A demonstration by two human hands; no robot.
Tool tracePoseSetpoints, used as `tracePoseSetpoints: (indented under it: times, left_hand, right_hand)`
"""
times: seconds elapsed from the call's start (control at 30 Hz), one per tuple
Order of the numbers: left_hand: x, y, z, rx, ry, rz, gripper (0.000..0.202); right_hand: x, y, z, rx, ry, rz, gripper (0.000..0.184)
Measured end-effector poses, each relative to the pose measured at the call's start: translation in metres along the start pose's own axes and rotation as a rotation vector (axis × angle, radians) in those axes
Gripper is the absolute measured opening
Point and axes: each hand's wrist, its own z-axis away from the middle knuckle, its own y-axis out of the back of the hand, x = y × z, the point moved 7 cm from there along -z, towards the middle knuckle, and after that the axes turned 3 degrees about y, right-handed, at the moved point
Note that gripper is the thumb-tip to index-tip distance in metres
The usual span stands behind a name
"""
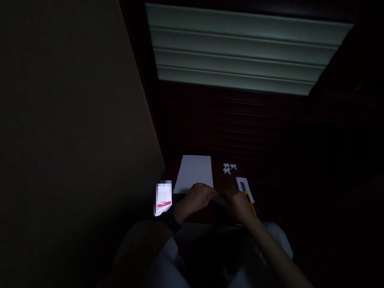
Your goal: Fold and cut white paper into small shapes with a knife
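My left hand (198, 196), with a dark band on its wrist, is closed at the near edge of a white sheet stack (195, 172). Its fingers pinch one side of a small piece of paper (220, 199), dim in the low light. Opposite it, my right hand (239, 203) has its fingers bent around the paper's other side; its fingertips are partly hidden in shadow. Just right of that hand lies a yellow utility knife (249, 202), partly over a small white paper pile (247, 188). Several folded white paper pieces (229, 168) lie beyond the hands.
A bright phone-like screen (163, 196), blurred out, stands at the left of the dark red table (207, 216). A plain wall (75, 100) rises on the left. Pale slats (240, 48) and dark louvres stand behind the table. My knees are beneath its near edge.
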Motion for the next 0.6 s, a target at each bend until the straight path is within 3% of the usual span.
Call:
tracePoseSetpoints:
  times: [0.33, 0.47, 0.6]
  left_hand:
    - [0.007, 0.003, 0.019, -0.040, -0.164, -0.240, 0.020]
    - [-0.010, 0.015, 0.027, -0.047, -0.131, -0.267, 0.021]
    - [-0.037, 0.040, 0.032, -0.010, -0.025, -0.280, 0.018]
  right_hand:
    - [-0.002, 0.008, 0.009, -0.016, 0.041, -0.009, 0.029]
    - [0.011, 0.008, 0.017, -0.012, 0.034, -0.012, 0.031]
    - [0.024, 0.010, 0.025, -0.025, 0.005, -0.001, 0.029]
